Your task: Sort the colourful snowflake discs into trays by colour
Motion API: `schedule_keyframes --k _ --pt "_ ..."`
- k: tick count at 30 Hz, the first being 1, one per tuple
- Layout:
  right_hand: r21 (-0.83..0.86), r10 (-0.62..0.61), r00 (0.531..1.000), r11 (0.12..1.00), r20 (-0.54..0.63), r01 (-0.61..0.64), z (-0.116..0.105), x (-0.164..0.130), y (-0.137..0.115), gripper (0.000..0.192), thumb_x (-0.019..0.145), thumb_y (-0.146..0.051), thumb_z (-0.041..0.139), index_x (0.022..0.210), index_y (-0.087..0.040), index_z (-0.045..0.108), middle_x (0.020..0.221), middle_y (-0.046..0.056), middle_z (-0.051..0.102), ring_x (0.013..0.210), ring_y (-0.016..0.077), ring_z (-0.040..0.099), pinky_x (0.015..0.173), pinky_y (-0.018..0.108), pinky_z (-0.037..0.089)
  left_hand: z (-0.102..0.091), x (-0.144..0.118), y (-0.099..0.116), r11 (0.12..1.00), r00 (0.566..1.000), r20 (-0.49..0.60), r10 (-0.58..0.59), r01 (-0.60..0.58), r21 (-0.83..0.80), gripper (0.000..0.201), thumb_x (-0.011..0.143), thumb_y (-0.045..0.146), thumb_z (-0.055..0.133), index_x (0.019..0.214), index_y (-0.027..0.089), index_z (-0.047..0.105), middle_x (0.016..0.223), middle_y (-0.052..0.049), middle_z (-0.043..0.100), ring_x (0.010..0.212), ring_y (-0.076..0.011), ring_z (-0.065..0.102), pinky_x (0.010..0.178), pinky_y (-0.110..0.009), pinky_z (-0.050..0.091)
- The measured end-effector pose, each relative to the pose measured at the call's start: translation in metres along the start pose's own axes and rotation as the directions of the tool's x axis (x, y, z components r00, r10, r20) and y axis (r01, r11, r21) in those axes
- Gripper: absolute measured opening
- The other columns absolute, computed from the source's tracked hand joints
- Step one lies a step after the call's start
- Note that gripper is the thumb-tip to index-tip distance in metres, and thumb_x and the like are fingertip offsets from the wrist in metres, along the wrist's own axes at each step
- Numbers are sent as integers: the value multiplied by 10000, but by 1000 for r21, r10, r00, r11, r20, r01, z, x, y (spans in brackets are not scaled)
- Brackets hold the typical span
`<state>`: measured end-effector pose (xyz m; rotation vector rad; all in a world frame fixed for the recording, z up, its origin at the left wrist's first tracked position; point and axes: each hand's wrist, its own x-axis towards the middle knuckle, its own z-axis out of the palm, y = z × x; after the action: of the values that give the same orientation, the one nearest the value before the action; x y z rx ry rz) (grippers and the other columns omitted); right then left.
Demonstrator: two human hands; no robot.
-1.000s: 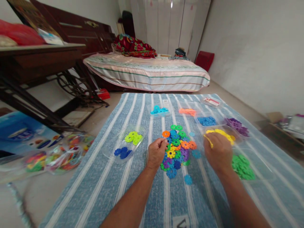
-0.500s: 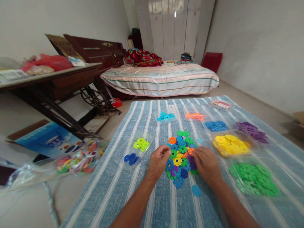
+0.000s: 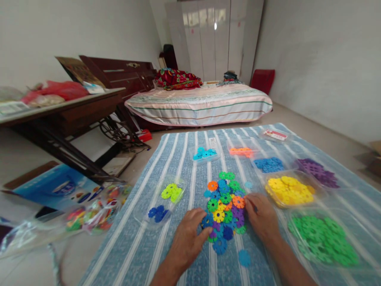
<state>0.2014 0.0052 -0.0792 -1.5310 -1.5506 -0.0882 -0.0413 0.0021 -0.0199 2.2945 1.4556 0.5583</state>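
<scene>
A mixed pile of flower-shaped plastic discs (image 3: 224,203) in several colours lies on the striped cloth between my hands. My left hand (image 3: 188,237) is at the pile's near left edge, thumb and fingers apart around a dark blue disc (image 3: 207,220). On the right edge, my right hand (image 3: 263,217) has its fingers curled together beside an orange disc (image 3: 238,201) and purple discs (image 3: 237,216); whatever is between its fingertips is hidden. A single blue disc (image 3: 244,258) lies apart, in front of the pile.
Clear tubs surround the pile: lime and dark blue discs (image 3: 158,213) left, light blue discs (image 3: 204,153) and orange discs (image 3: 241,152) behind, blue (image 3: 268,164), purple (image 3: 318,172), yellow (image 3: 289,190) and green discs (image 3: 324,238) right. A bed (image 3: 199,105) stands beyond.
My left hand has moved down along the pile's left side, and its fingers have spread. My right hand stays by the right edge. The whole view has tilted slightly upward.
</scene>
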Motion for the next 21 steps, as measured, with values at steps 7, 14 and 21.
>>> schedule_keyframes --k 7,14,21 --pt "13 52 999 999 16 -53 1 0 -1 218 853 -263 457 795 -187 653 832 62 655 813 175 584 776 335 478 1 1 -6 999 997 -70 18 -21 -34 223 808 310 532 957 221 672 1027 -66 680 989 -201 615 886 -321 505" --pt "20 62 998 998 31 -63 0 1 -2 201 846 -256 468 782 -188 645 815 58 651 799 179 583 764 340 481 3 -1 2 997 990 -139 15 -25 -71 162 805 263 533 893 237 667 917 -41 693 878 -177 635 798 -282 522" --pt "0 62 996 998 65 -62 0 0 -1 209 852 -265 463 786 -186 645 827 55 650 801 176 580 769 335 471 12 -4 4 996 970 -239 35 -53 -69 171 840 243 488 884 228 652 836 -32 682 801 -156 627 750 -257 500"
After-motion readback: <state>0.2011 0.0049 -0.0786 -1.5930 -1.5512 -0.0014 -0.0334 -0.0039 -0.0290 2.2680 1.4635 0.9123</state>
